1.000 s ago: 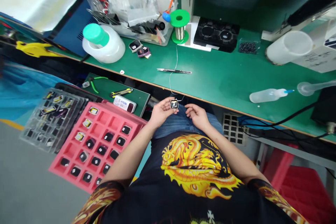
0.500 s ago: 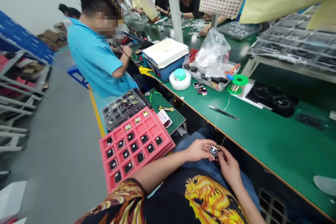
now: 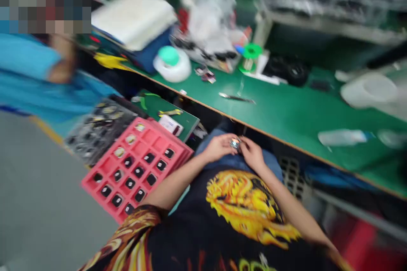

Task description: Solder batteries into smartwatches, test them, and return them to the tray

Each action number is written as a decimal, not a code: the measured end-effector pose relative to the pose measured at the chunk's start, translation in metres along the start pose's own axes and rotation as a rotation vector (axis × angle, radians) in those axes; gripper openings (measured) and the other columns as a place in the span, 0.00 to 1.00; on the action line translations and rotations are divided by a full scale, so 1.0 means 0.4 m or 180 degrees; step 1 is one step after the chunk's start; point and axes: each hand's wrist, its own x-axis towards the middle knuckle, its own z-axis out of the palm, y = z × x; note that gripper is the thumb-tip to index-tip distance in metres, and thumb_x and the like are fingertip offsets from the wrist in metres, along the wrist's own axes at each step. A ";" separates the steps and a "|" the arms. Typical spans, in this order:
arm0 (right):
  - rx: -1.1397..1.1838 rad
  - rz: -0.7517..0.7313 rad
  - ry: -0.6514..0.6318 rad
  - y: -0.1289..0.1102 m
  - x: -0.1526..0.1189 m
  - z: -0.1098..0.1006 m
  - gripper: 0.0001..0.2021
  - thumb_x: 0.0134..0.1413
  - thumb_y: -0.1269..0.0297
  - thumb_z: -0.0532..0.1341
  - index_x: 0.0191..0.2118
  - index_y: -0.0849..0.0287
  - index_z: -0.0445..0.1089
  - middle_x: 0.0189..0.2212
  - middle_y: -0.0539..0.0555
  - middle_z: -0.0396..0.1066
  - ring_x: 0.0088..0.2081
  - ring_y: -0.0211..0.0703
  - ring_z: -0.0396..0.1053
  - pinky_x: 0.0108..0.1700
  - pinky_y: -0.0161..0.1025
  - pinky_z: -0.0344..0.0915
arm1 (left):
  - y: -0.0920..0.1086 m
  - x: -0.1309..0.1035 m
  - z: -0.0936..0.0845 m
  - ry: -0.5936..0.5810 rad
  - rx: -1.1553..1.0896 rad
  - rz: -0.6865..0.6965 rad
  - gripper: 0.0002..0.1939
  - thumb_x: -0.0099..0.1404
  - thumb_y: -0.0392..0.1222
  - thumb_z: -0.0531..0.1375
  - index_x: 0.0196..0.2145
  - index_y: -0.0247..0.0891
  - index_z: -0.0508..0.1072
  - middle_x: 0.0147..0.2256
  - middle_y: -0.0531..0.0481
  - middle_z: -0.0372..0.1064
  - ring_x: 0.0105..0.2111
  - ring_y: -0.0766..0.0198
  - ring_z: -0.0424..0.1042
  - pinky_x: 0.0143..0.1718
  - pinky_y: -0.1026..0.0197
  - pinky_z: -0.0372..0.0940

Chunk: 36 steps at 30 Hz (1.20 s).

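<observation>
A small square smartwatch body [image 3: 235, 143] with a lit screen is held above my lap, its face turned up. My left hand [image 3: 219, 147] pinches it from the left side. From the right, the fingers of my right hand [image 3: 252, 152] close on its edge. Motion blur hides the finer detail of the fingertips. To the left of my arm lies a pink tray [image 3: 110, 165] with several watch bodies in its compartments, dark faces up and some with pale labels.
A green workbench [image 3: 280, 114] runs across, bearing tweezers [image 3: 237, 98], a solder spool [image 3: 252, 53], a white round container with a teal lid [image 3: 171, 65] and a bottle [image 3: 343, 137]. A grey tray [image 3: 92, 131] lies beyond the pink one. A co-worker's blue sleeve [image 3: 28, 55] is at left.
My view has swung right and down, so the bench, tray and hands appear shifted left and higher. Both hands still hold the watch body above my lap.
</observation>
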 end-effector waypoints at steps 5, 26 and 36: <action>0.0082 0.0150 -0.0174 0.075 -0.012 0.017 0.22 0.68 0.63 0.60 0.63 0.55 0.77 0.38 0.52 0.82 0.38 0.42 0.77 0.48 0.39 0.73 | -0.030 0.009 -0.028 0.0042 -0.0230 -0.0596 0.33 0.57 0.39 0.80 0.58 0.40 0.77 0.47 0.46 0.85 0.39 0.58 0.86 0.43 0.57 0.82; 0.1526 0.1286 0.1420 0.072 0.077 -0.072 0.22 0.58 0.43 0.69 0.27 0.55 0.66 0.19 0.45 0.66 0.19 0.31 0.59 0.21 0.33 0.54 | -0.012 -0.023 -0.010 0.0195 -0.0051 -0.0621 0.33 0.56 0.38 0.81 0.58 0.37 0.79 0.45 0.44 0.84 0.38 0.54 0.86 0.40 0.56 0.82; 0.2274 0.1109 0.1692 -0.009 0.033 -0.092 0.12 0.46 0.60 0.72 0.23 0.59 0.72 0.19 0.47 0.70 0.19 0.31 0.65 0.21 0.31 0.59 | 0.003 -0.013 -0.022 0.0261 0.0077 -0.0549 0.33 0.55 0.38 0.81 0.57 0.38 0.79 0.45 0.43 0.85 0.37 0.56 0.86 0.39 0.57 0.82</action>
